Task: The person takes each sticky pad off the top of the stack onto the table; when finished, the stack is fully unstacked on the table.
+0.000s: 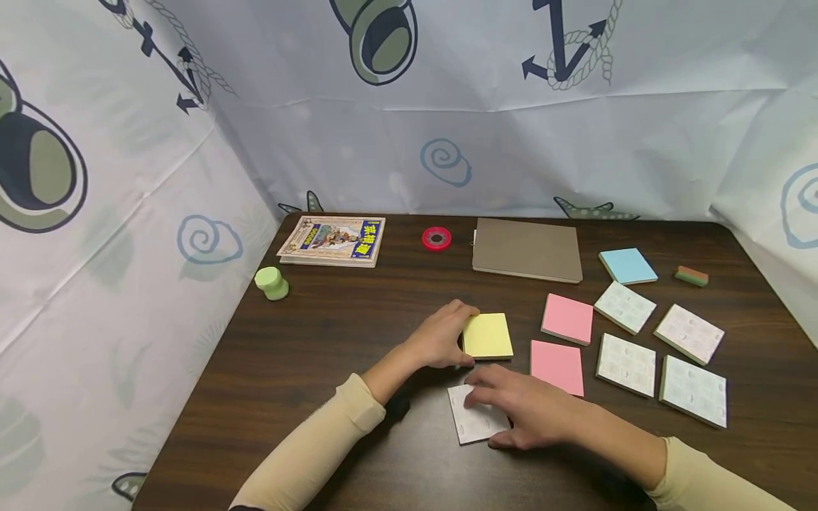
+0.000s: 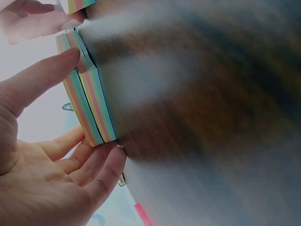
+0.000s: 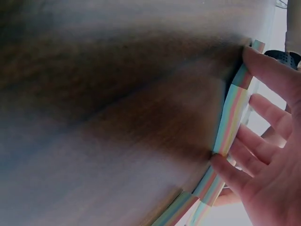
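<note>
In the head view my left hand (image 1: 441, 337) holds a yellow-topped sticky note pad (image 1: 488, 336) from its left side, thumb at the near edge and fingers at the far edge. The left wrist view shows two layers of striped sticky notes (image 2: 101, 101) between that thumb and the fingers. Just nearer to me, a white sticky note pad (image 1: 469, 426) with a faint printed pattern lies on the table. My right hand (image 1: 533, 408) reaches over it from the right and grips it at its edges; its striped side (image 3: 233, 110) shows in the right wrist view.
Right of the hands lie two pink pads (image 1: 567, 319), several white printed pads (image 1: 626, 364), a blue pad (image 1: 628, 266) and an eraser-like block (image 1: 691, 276). Along the back are books (image 1: 332, 241), a red ring (image 1: 437, 238) and a grey-brown notebook (image 1: 527, 250). A green knob-shaped object (image 1: 272, 283) stands left.
</note>
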### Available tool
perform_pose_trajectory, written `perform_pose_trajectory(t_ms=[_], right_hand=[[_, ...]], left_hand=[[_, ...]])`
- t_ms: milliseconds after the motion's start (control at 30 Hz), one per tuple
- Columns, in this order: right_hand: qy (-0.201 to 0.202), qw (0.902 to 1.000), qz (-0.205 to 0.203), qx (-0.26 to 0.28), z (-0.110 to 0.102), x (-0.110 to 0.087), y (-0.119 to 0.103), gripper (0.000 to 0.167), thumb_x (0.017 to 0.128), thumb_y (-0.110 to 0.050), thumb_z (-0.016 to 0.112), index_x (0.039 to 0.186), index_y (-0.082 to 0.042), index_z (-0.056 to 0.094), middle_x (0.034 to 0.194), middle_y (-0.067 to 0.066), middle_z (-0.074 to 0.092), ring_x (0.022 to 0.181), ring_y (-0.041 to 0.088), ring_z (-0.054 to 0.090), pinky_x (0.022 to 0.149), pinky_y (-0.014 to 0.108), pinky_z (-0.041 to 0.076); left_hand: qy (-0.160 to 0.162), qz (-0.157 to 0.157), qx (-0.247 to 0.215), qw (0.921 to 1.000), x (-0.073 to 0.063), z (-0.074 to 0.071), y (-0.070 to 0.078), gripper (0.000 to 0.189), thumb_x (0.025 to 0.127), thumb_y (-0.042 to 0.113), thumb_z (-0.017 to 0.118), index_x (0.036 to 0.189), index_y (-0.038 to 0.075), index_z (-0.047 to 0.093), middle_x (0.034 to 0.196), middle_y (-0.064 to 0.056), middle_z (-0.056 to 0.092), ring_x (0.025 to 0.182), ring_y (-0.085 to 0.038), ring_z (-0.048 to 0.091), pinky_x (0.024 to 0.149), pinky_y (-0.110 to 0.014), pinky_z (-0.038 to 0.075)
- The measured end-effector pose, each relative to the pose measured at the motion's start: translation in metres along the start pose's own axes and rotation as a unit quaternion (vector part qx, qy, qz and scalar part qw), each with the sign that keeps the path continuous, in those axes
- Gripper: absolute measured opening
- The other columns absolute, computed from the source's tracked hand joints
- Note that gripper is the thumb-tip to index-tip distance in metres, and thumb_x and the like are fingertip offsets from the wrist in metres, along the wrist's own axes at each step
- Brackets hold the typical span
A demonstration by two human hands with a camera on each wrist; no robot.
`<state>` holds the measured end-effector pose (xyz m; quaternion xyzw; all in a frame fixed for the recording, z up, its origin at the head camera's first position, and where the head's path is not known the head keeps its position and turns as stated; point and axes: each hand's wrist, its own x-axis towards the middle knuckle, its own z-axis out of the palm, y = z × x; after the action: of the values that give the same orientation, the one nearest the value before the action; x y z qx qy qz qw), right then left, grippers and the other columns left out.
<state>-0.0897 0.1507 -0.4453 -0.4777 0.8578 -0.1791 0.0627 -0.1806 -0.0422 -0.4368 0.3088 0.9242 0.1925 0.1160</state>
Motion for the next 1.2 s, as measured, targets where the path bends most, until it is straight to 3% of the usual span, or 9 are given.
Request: perform_pose_trajectory(t_ms=[200,333,467,567,667,800,1200], right_hand=[[-0.006,0.9999,0.002,0.014,-0.006,-0.002,-0.001,0.048,0.081,-0.040,0.080,0.122,-0.022,0.062,0.137,0.002,0.049,0.125,0.017,0.048,0.095,0.037,0.047],[0.019,0.9991,0.016,0.034,-0.021,0.000,0.004,0.038,0.086,-0.039,0.075,0.118,-0.021,0.066,0.132,-0.001,0.054,0.121,0.014,0.052,0.095,0.036,0.047],[0.070,0.9956,0.057,0.023,-0.038,0.007,0.018,0.030,0.088,-0.031,0.074,0.114,-0.017,0.069,0.125,-0.001,0.058,0.113,0.014,0.056,0.091,0.037,0.049],[0.090,0.9906,0.103,0.005,-0.045,0.009,0.031,0.034,0.086,-0.027,0.076,0.117,-0.013,0.068,0.126,0.004,0.058,0.113,0.019,0.056,0.091,0.040,0.049],[0.082,0.9889,0.124,0.003,-0.049,0.011,0.042,0.044,0.083,-0.028,0.079,0.122,-0.011,0.066,0.133,0.010,0.055,0.120,0.025,0.053,0.095,0.043,0.047],[0.056,0.9924,0.108,0.019,-0.046,0.015,0.052,0.053,0.081,-0.030,0.081,0.127,-0.009,0.063,0.138,0.013,0.050,0.125,0.028,0.048,0.098,0.044,0.045],[0.031,0.9934,0.108,0.023,-0.039,0.031,0.065,0.055,0.074,-0.025,0.086,0.122,-0.012,0.062,0.134,0.010,0.052,0.119,0.025,0.051,0.094,0.044,0.046]], left_hand=[[0.000,-0.001,-0.004,1.0000,0.000,0.000,0.000,0.083,0.072,0.027,0.089,0.140,0.007,0.048,0.127,-0.005,0.052,0.109,-0.016,0.052,0.093,-0.031,0.045],[0.002,0.000,-0.006,1.0000,0.000,0.000,-0.001,0.081,0.072,0.027,0.089,0.140,0.007,0.049,0.126,-0.005,0.052,0.109,-0.017,0.052,0.092,-0.031,0.045],[0.003,0.001,-0.009,1.0000,0.000,0.001,-0.002,0.081,0.070,0.027,0.090,0.138,0.007,0.050,0.125,-0.004,0.053,0.107,-0.016,0.052,0.091,-0.031,0.045],[0.001,0.003,-0.010,0.9999,0.001,0.001,-0.002,0.082,0.069,0.027,0.090,0.138,0.007,0.050,0.125,-0.003,0.053,0.108,-0.015,0.052,0.090,-0.030,0.045],[0.000,0.004,-0.007,1.0000,0.001,0.001,-0.002,0.083,0.069,0.027,0.091,0.139,0.007,0.050,0.126,-0.003,0.052,0.109,-0.015,0.052,0.091,-0.030,0.045],[-0.001,0.003,-0.005,1.0000,0.001,0.000,-0.002,0.084,0.069,0.028,0.090,0.139,0.008,0.049,0.126,-0.002,0.052,0.111,-0.015,0.052,0.092,-0.030,0.045],[-0.006,0.014,0.006,0.9999,0.003,0.004,-0.004,0.088,0.067,0.025,0.091,0.140,0.005,0.047,0.129,-0.004,0.051,0.114,-0.017,0.049,0.093,-0.031,0.045]])
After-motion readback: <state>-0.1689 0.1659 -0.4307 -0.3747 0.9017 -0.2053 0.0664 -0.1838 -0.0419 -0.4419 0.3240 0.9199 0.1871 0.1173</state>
